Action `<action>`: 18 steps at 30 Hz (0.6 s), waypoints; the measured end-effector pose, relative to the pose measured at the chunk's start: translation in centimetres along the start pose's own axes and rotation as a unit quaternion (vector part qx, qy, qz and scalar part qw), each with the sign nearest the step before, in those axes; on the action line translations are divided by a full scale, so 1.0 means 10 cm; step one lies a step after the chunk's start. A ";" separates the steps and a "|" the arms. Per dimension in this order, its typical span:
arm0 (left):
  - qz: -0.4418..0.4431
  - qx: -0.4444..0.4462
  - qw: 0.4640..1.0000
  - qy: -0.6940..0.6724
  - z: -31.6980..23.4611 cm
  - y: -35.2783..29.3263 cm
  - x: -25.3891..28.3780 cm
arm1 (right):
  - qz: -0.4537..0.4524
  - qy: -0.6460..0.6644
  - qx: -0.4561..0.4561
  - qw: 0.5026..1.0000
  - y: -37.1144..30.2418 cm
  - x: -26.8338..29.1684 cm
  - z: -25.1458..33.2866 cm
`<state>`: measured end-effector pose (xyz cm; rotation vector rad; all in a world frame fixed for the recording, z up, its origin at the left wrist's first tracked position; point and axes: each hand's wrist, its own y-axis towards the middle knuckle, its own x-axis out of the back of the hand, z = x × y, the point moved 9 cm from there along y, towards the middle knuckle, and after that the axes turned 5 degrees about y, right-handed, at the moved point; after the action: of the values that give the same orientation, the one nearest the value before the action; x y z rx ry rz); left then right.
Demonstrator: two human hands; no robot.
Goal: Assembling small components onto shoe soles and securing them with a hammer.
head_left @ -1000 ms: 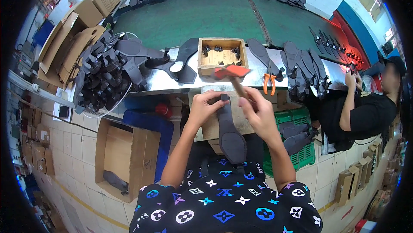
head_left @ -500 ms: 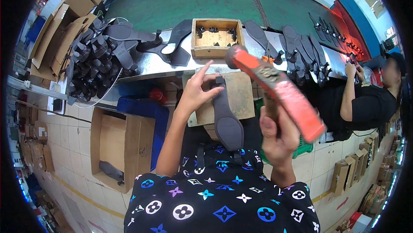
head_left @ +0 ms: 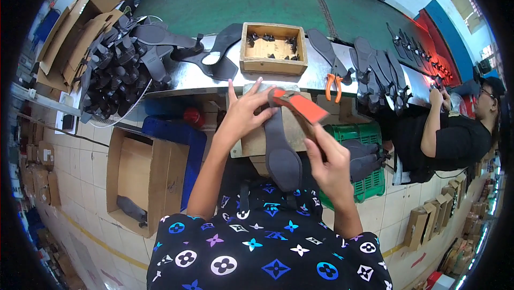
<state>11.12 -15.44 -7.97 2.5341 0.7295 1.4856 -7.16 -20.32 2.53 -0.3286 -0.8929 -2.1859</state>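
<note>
A dark shoe sole (head_left: 282, 166) lies lengthwise over a worn board (head_left: 301, 141), its wide end toward my body. My left hand (head_left: 247, 112) grips its narrow far end between thumb and fingers, with the other fingers spread. In my right hand (head_left: 331, 162) is a hammer with a red-painted head (head_left: 305, 110). The head is over the sole's far end, close to my left fingertips, and hides that end. Whether it touches the sole I cannot tell. Beyond the board stands a wooden box (head_left: 274, 67) with small black pieces in it.
Orange-handled pliers (head_left: 329, 87) lie right of the box, beside more soles (head_left: 364, 54). A heaped wire basket of heeled soles (head_left: 115, 70) stands left. A cardboard box (head_left: 174, 167) is at lower left, a green crate (head_left: 369, 185) at right. A co-worker (head_left: 455, 134) sits far right.
The hammer has swung down and left from its raised position to the sole's far end. My left hand stays on the sole. The pliers and green crate show more fully.
</note>
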 end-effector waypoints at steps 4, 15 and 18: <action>0.032 -0.015 0.969 -0.246 -0.24 -0.17 0.15 | -0.021 -0.004 -0.020 1.000 0.01 0.17 -0.01; 0.268 0.138 0.711 -0.635 -1.30 -0.76 0.40 | 0.292 0.141 0.038 0.945 0.10 -0.17 0.11; 0.305 0.100 0.697 -0.642 -1.39 -0.75 0.39 | 0.342 0.296 0.107 0.885 0.14 -0.08 0.40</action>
<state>-1.73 -9.01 -0.24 3.1441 -0.2433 -0.6491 -5.79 -17.79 5.78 0.1291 -0.5397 -1.3810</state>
